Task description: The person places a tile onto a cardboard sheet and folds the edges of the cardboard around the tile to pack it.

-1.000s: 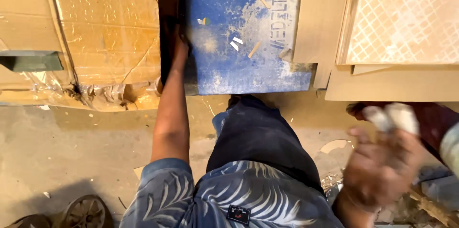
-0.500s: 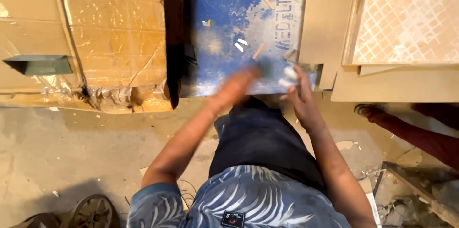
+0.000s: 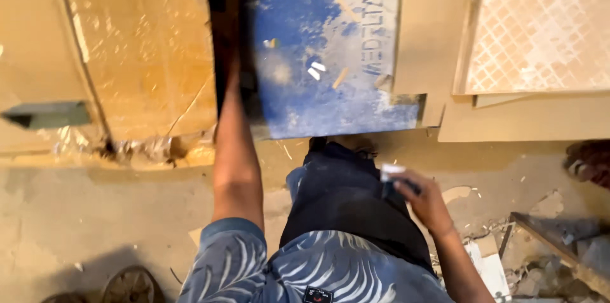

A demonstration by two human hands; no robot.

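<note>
A dusty blue board [image 3: 330, 42] leans upright in front of me, its left edge in dark shadow. My left arm stretches up and my left hand [image 3: 230, 80] rests at that dark edge; the fingers are lost in the shadow. My right hand [image 3: 424, 200] hovers over my dark trouser leg [image 3: 343, 201], below the board, closed around a small white and dark object [image 3: 395, 174].
A brown plastic-wrapped panel [image 3: 127, 42] leans at the left. Plain fibreboard sheets [image 3: 540, 118] and a lattice-patterned panel [image 3: 546, 23] stand at the right. Another person's limb [image 3: 588, 160] shows at the right edge. Rubble and scraps [image 3: 540, 246] lie at the lower right, a sandal [image 3: 130, 284] at the lower left.
Half a second ago both hands were at the blue board's lower edge. My left hand has gone back up to the dark left edge, and my right hand has drawn back over my leg.
</note>
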